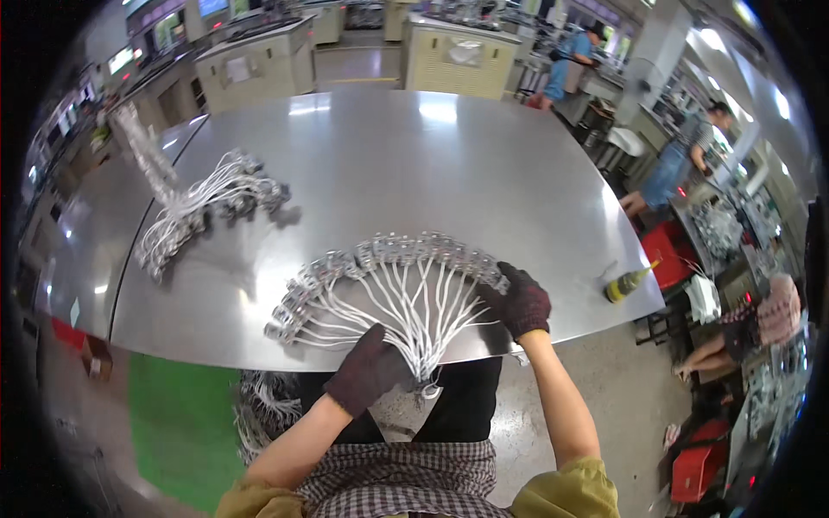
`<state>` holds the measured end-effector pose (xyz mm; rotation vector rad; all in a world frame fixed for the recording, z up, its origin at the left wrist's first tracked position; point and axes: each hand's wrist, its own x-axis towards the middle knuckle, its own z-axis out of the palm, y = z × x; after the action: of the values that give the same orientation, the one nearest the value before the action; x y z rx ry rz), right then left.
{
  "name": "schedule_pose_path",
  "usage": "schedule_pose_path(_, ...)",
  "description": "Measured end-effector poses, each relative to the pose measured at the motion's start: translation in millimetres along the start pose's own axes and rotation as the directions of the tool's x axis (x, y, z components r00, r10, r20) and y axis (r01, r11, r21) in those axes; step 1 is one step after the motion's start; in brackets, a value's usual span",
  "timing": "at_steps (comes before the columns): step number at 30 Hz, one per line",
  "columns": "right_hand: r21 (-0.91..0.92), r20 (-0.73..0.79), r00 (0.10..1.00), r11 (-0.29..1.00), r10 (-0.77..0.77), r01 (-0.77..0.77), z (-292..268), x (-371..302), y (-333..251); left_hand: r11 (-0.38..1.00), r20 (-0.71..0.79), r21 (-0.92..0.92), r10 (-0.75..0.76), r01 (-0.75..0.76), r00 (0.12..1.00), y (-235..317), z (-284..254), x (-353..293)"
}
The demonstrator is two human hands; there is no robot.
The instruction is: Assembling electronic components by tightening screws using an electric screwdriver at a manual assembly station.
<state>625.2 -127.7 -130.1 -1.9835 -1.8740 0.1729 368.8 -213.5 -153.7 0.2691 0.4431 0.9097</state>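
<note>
A bundle of white wires (408, 298) is spread like a fan at the near edge of the steel table. Each wire ends in a clear-and-metal connector piece (397, 249), and these line up in an arc. My left hand (370, 371), in a dark glove, grips beside the gathered ends of the wires; its fingers are partly hidden there. At the arc's right end, my dark-gloved right hand (523, 302) closes on the last connector pieces, with its fingertips partly out of sight.
A second wire bundle (203, 203) with similar ends lies at the table's left. A yellow-green bottle (623, 285) with a thin spout stands near the right edge. More wires (268, 401) hang below the front edge. Several people work at benches on the right.
</note>
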Motion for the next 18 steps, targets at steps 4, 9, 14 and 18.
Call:
schedule_pose_path(4, -0.09, -0.053, 0.999, 0.996, -0.01, 0.005, 5, -1, -4, 0.92, 0.062, -0.354, -0.159, 0.171, 0.985, 5, -11, 16)
schedule_pose_path(9, -0.079, -0.118, 0.992, 0.996, -0.049, 0.04, 10, -4, -7, 0.983, -0.176, -0.11, -0.166, 0.148, 0.97, 8, 9, 26)
schedule_pose_path(14, -0.111, -0.14, 0.989, 0.994, -0.04, 0.024, 9, -6, -12, 0.951, 0.143, -0.102, -0.277, 0.293, 0.95, 3, -39, 44)
schedule_pose_path(18, -0.067, -0.136, 0.99, 0.997, -0.043, 0.034, 16, -14, -11, 0.871, 0.183, -0.248, -0.389, 0.425, 0.903, 10, -7, 47)
